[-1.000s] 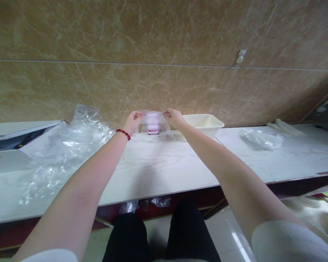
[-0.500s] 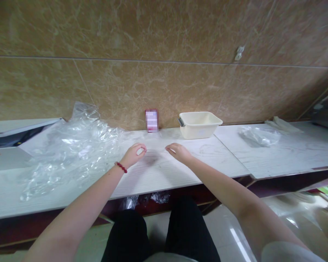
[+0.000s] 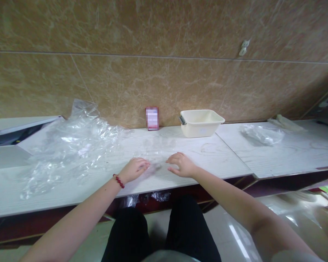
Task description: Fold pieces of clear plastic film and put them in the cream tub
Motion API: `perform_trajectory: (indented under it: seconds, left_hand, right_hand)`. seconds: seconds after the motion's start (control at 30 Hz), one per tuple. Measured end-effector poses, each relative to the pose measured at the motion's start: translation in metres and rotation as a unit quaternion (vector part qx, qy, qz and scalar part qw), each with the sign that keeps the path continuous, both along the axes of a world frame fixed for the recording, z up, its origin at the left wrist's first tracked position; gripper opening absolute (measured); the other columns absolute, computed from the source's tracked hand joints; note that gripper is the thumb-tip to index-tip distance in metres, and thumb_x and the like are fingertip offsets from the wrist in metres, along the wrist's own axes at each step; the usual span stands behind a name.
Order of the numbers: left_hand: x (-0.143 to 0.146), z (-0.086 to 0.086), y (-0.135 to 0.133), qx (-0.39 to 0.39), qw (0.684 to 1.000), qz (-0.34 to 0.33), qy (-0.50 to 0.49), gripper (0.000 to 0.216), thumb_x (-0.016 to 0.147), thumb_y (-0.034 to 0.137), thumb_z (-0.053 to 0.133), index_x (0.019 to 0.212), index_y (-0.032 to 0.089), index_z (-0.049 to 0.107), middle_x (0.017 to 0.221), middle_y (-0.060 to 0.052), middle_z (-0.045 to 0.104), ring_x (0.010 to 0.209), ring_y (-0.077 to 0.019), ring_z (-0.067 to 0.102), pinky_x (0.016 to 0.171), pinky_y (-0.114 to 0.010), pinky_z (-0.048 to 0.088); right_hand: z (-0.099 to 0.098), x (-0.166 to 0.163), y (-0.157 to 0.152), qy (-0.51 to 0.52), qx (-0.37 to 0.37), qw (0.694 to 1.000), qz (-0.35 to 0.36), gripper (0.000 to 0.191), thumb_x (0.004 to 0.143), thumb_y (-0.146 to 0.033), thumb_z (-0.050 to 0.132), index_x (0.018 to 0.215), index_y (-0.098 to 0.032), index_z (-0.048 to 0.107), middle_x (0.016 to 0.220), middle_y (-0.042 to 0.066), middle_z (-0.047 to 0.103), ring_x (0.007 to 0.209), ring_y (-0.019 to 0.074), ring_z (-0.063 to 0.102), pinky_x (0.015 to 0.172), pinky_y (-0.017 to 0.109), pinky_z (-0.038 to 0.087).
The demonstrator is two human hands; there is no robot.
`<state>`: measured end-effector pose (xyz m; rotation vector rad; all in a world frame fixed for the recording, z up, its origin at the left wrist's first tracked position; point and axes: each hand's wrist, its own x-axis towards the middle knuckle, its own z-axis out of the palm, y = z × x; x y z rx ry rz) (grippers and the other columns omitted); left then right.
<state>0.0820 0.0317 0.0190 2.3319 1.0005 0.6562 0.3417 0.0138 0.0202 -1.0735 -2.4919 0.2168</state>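
Observation:
My left hand (image 3: 133,169), with a red bead bracelet at the wrist, rests on the white table (image 3: 207,160) near its front edge, fingers curled into a pinch. My right hand (image 3: 180,165) lies a short way to its right, fingers bent with the tips down. A thin clear plastic bag (image 3: 156,154), faint and hard to make out, lies flat between the two hands, and each hand seems to pinch one edge of it. A small pink and white box (image 3: 152,118) stands upright against the wall, well beyond both hands.
A heap of crumpled clear plastic (image 3: 68,142) covers the table's left part. A cream plastic tub (image 3: 200,123) sits by the wall right of the box. More clear plastic (image 3: 262,134) lies at the right. The brown tiled wall (image 3: 164,80) bounds the table's far side.
One second ago both hands held clear plastic around the box at the wall. They let the box stand there and drew back toward the table's front edge.

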Motion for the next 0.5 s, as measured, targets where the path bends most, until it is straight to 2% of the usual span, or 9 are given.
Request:
perform_trajectory:
  seconds: [0.13, 0.27, 0.4, 0.5]
  left_hand:
    - [0.030, -0.010, 0.027, 0.049, 0.998, 0.032, 0.029, 0.032, 0.078, 0.033, 0.038, 0.100, 0.022, 0.057, 0.102, -0.008, 0.059, 0.097, -0.0210, 0.049, 0.090, -0.035, 0.029]
    - [0.057, -0.028, 0.051, 0.065, 0.987, 0.091, 0.119, 0.042, 0.078, 0.031, 0.037, 0.115, 0.015, 0.046, 0.124, -0.013, 0.042, 0.117, -0.0249, 0.032, 0.097, -0.042, 0.018]
    - [0.058, -0.040, 0.058, 0.080, 0.970, 0.116, 0.200, 0.048, 0.079, 0.041, 0.034, 0.122, 0.022, 0.038, 0.133, -0.010, 0.030, 0.122, -0.0270, 0.022, 0.097, -0.048, 0.009]
    - [0.046, -0.040, 0.061, 0.079, 0.958, 0.123, 0.246, 0.054, 0.077, 0.051, 0.032, 0.125, 0.029, 0.031, 0.136, -0.006, 0.024, 0.123, -0.0270, 0.017, 0.096, -0.051, 0.007]
  right_hand:
    - [-0.007, -0.022, 0.039, 0.003, -0.003, 0.998, -0.059, 0.034, 0.084, -0.030, 0.031, 0.107, -0.016, 0.052, 0.107, 0.009, 0.055, 0.104, 0.0163, 0.045, 0.090, 0.032, 0.030]
    - [-0.024, -0.042, 0.070, -0.061, -0.032, 0.990, -0.120, 0.040, 0.083, -0.029, 0.032, 0.118, -0.013, 0.042, 0.124, 0.011, 0.041, 0.116, 0.0202, 0.033, 0.095, 0.036, 0.025]
    - [-0.034, -0.045, 0.074, -0.112, -0.026, 0.979, -0.166, 0.049, 0.082, -0.039, 0.031, 0.125, -0.016, 0.033, 0.132, 0.010, 0.028, 0.121, 0.0257, 0.023, 0.096, 0.044, 0.018]
    - [-0.032, -0.042, 0.070, -0.135, -0.032, 0.972, -0.189, 0.055, 0.080, -0.050, 0.027, 0.128, -0.025, 0.028, 0.135, 0.006, 0.022, 0.122, 0.0301, 0.016, 0.095, 0.051, 0.012]
